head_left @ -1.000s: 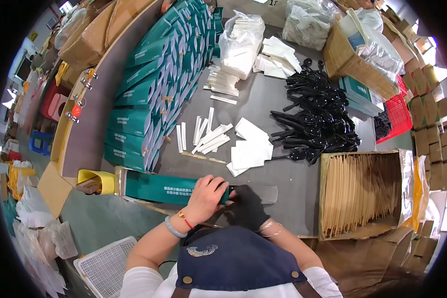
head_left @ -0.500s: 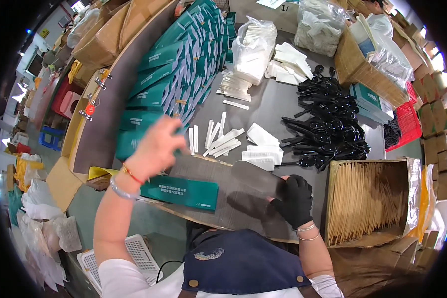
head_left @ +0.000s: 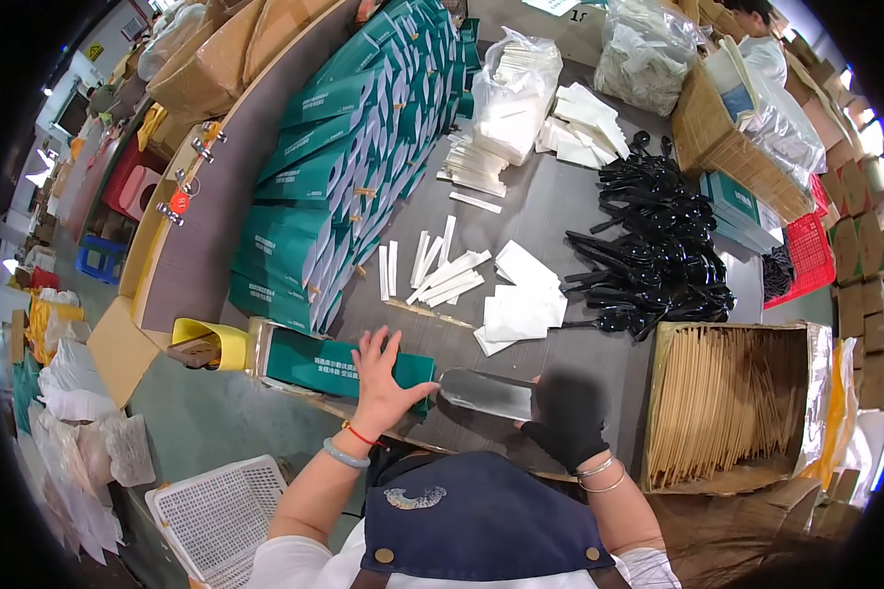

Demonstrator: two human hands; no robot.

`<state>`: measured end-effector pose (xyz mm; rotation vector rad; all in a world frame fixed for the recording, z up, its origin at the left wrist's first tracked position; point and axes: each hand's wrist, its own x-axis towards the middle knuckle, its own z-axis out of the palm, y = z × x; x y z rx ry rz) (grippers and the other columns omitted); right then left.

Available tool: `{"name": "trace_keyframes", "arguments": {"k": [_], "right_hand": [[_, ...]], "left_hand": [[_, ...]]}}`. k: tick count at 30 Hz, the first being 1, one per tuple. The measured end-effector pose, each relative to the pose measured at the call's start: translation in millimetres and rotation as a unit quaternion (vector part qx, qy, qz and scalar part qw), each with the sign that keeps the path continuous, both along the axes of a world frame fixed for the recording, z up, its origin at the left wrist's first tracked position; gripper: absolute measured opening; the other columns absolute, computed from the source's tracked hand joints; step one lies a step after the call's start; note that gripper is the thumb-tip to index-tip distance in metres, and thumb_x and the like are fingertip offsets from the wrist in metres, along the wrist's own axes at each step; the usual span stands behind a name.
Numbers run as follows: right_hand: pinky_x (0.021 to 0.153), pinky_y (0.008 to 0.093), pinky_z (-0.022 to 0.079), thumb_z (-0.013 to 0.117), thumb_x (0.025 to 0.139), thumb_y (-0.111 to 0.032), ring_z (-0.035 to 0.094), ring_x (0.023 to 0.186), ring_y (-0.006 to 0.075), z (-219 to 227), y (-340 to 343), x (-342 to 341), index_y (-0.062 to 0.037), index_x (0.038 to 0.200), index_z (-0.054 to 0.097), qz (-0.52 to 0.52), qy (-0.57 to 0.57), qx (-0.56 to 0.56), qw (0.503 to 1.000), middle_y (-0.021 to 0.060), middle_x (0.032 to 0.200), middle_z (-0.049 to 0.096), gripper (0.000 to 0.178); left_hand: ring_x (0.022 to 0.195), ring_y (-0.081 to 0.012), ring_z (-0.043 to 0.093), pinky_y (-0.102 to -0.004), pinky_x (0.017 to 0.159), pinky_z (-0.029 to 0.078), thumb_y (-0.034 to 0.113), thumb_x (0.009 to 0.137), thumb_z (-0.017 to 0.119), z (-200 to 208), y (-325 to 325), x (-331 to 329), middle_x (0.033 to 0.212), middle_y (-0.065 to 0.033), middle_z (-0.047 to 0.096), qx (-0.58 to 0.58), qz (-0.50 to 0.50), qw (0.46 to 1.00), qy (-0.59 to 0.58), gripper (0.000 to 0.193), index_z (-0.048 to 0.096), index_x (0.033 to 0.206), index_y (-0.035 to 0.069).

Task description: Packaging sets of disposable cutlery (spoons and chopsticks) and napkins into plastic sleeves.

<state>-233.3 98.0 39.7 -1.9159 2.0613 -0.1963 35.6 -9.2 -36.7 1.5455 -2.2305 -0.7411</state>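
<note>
Two hands in play: the left hand (head_left: 375,381), aloft half a second ago, now spreads wide open upon one green sleeve (head_left: 300,362) at the table's (head_left: 452,348) near edge, while the gloved right hand (head_left: 568,417) grips one translucent tray (head_left: 486,395) just beside it.

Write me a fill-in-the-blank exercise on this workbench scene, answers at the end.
The right hand, holding one end of the flat grey strip, wears a ____ glove.
The left hand, spread over the long green packet, has a ____ cord at its wrist.
Thin wooden sticks are packed in a box made of ____.

Missing words: black; red; cardboard.
</note>
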Motion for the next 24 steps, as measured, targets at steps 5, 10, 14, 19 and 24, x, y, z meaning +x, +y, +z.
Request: {"name": "trace_keyframes", "arguments": {"k": [5, 10, 14, 19, 24], "right_hand": [[0.084, 0.0444, 0.039, 0.080, 0.063, -0.043, 0.056, 0.097, 0.0302, -22.4, -5.5, 15.2, -0.0113, 0.108, 0.062, 0.029, -0.070, -0.001, 0.997, 0.0079, 0.102, 0.060, 0.058], [0.090, 0.0461, 0.039, 0.079, 0.066, -0.041, 0.054, 0.108, 0.0310, -42.8, -30.9, 59.4, -0.0060, 0.114, 0.059, 0.066, -0.141, -0.080, 0.985, 0.0132, 0.110, 0.060, 0.063], [0.096, 0.0453, 0.041, 0.081, 0.067, -0.033, 0.053, 0.112, 0.0336, -34.9, -19.5, 21.5, -0.0057, 0.123, 0.057, 0.051, -0.189, -0.129, 0.972, 0.0136, 0.117, 0.059, 0.067], [0.097, 0.0374, 0.046, 0.079, 0.072, -0.007, 0.057, 0.110, 0.0280, -50.2, 61.4, -87.1, -0.0052, 0.117, 0.058, -0.295, -0.205, -0.251, 0.899, 0.0115, 0.115, 0.060, 0.049], [0.088, 0.0355, 0.049, 0.069, 0.088, -0.014, 0.059, 0.102, 0.0287, -76.6, 199.2, -217.0, 0.0038, 0.115, 0.058, -0.584, 0.058, -0.224, 0.778, 0.0140, 0.114, 0.060, 0.034]], "left_hand": [[0.139, -0.0416, 0.023, -0.0608, 0.113, 0.013, 0.043, 0.061, 0.086, 4.7, -0.6, -0.8, 0.145, -0.0190, 0.037, 0.017, 0.006, 1.000, -0.005, 0.094, 0.047, 0.136, 0.002], [0.139, -0.0396, 0.026, -0.0596, 0.113, 0.014, 0.040, 0.064, 0.085, 16.6, -10.6, -6.3, 0.145, -0.0178, 0.040, 0.038, -0.025, 0.999, -0.004, 0.087, 0.051, 0.134, 0.004], [0.124, -0.0323, 0.046, -0.0532, 0.105, 0.030, 0.026, 0.071, 0.080, 20.0, -49.7, -39.2, 0.127, -0.0124, 0.055, -0.046, -0.102, 0.994, 0.007, 0.060, 0.059, 0.124, 0.008], [0.082, -0.0275, 0.058, -0.0418, 0.072, 0.045, 0.015, 0.076, 0.072, -15.9, -94.9, -63.8, 0.083, -0.0048, 0.062, -0.171, -0.096, 0.978, -0.072, 0.010, 0.066, 0.083, 0.010], [0.077, -0.0291, 0.060, -0.0435, 0.070, 0.045, 0.017, 0.081, 0.066, -5.6, -99.1, -64.6, 0.075, -0.0076, 0.060, -0.171, -0.120, 0.977, -0.036, 0.009, 0.064, 0.075, 0.010]]}}
